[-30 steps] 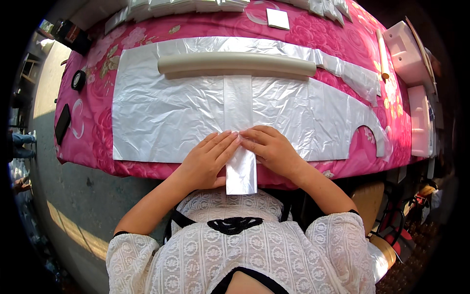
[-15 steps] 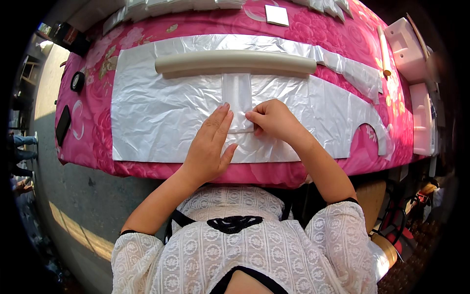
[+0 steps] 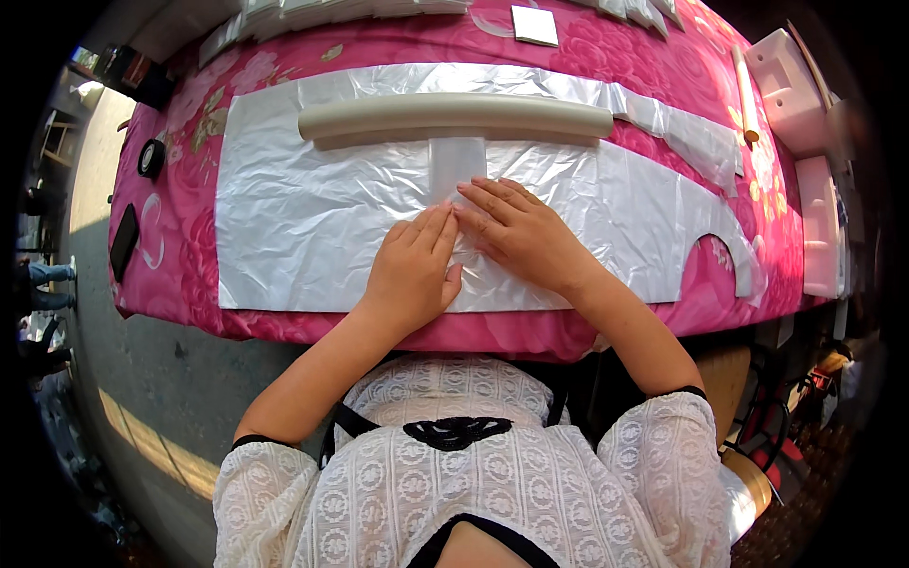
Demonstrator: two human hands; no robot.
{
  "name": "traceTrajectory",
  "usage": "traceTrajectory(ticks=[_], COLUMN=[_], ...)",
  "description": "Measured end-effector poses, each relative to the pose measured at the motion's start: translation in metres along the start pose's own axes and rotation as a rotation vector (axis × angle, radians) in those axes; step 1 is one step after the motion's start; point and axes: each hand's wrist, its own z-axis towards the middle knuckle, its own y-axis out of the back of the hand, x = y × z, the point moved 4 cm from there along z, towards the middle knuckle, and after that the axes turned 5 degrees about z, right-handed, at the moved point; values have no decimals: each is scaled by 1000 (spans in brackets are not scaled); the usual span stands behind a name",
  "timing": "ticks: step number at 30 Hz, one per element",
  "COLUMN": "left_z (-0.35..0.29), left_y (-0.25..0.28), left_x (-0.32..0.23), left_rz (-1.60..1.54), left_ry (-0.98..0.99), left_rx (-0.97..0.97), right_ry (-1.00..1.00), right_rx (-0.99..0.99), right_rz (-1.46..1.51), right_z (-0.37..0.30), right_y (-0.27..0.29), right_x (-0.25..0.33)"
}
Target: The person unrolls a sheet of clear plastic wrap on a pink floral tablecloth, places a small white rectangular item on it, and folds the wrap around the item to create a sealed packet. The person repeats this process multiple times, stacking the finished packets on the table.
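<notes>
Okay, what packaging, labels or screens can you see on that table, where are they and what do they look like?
Plastic bag sheet: clear, crinkled, flat across the pink cloth, under both hands.
White strip: on the sheet, below the beige tube.
White square card: far edge.
Dark flat slab, maybe a phone: left edge.

Lower part of the narrow white strip (image 3: 457, 163) covered by both hands, left hand (image 3: 413, 268) and right hand (image 3: 519, 230) lying flat on it; palms and whatever sits beneath them out of sight; stacked white sheets (image 3: 312, 11) along the far table edge cut off by the dark fisheye rim; white moulded pieces (image 3: 791, 71) at right partly lost in shadow; small dark objects (image 3: 151, 158) at left too small to identify.
</notes>
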Motion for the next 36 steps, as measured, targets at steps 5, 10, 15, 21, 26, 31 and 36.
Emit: traceTrajectory(ticks=[5,10,15,21,26,31,36], left_z=[11,5,-31,-32,-13,-2,6], left_y=[3,5,16,17,10,4,14], left_x=[5,9,-7,-3,16,32,33], left_rz=[126,51,-24,-203,-399,-563,-583], left_ry=[-77,-229,-304,-125,389,583,670], left_rx=[-24,-94,-68,-54,53,54,174], right_ry=[-16,-12,96,-114,-762,-918,-969], right_rx=[2,-80,-112,-47,84,320,346], right_rz=[202,310,346,456,761,798,797], right_z=[9,11,-22,-26,-7,13,14], right_y=[8,11,5,2,4,-1,-5], right_x=[-17,-15,24,17,-5,-21,-26])
